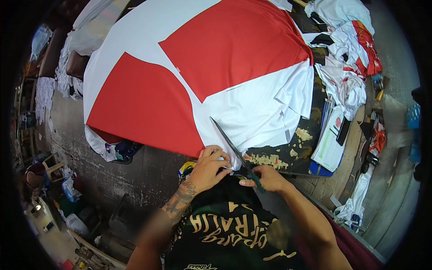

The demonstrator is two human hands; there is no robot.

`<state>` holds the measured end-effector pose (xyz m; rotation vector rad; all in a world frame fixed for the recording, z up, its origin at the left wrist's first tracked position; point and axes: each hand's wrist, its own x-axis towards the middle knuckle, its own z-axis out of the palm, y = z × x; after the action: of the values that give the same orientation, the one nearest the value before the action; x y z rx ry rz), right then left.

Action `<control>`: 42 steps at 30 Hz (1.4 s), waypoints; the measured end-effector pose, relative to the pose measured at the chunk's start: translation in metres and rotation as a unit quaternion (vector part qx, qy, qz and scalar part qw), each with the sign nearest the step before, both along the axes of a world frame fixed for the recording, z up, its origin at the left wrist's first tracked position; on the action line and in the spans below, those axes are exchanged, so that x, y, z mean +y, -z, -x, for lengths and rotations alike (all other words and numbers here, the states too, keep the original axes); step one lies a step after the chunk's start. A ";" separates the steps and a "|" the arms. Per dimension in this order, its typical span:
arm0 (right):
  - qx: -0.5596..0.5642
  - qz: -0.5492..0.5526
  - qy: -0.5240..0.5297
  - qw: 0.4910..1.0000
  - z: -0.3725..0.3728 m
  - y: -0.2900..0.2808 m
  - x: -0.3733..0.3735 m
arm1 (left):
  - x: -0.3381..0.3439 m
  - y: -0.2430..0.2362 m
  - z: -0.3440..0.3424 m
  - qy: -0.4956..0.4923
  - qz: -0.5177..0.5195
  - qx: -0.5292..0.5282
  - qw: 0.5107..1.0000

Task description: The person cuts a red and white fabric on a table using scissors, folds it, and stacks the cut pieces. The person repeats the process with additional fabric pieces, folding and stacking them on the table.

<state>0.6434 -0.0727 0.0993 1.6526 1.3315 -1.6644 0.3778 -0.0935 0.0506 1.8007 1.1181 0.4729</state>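
Before me a large white cloth with red printed panels (148, 105) is spread over a dark, worn table. My left hand (210, 167) pinches the cloth's near edge, just right of the lower corner of the left red panel. In my right hand (266, 179) is a pair of scissors (231, 144), gripped by its dark green handles. The long dark blades point up and to the left, lying over the white cloth (252, 112) beside my left fingers. Whether the lower blade is under the fabric, I cannot tell.
Papers and a blue folder (330, 139) lie at the table's right, with a black phone-like object (344, 131) on them. Heaped white and red garments (348, 85) stand at the far right. Peeling patches (270, 160) mark the table's near edge. A small stool (54, 166) is at the left.
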 end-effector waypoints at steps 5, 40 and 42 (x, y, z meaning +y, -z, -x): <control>0.075 -0.033 0.053 0.995 0.033 -0.002 0.045 | 0.018 0.002 0.016 0.039 0.063 -0.048 0.996; 0.060 -0.022 0.048 0.997 0.272 0.004 0.346 | 0.200 0.009 0.104 0.153 0.467 -0.099 0.865; 0.083 -0.067 0.054 0.993 0.285 0.010 0.362 | 0.242 -0.015 0.174 -0.210 0.234 -0.070 0.947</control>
<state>0.3585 0.2890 0.0895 1.7208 1.4865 -1.8473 0.2038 0.1484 0.0660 1.1027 1.3840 0.5210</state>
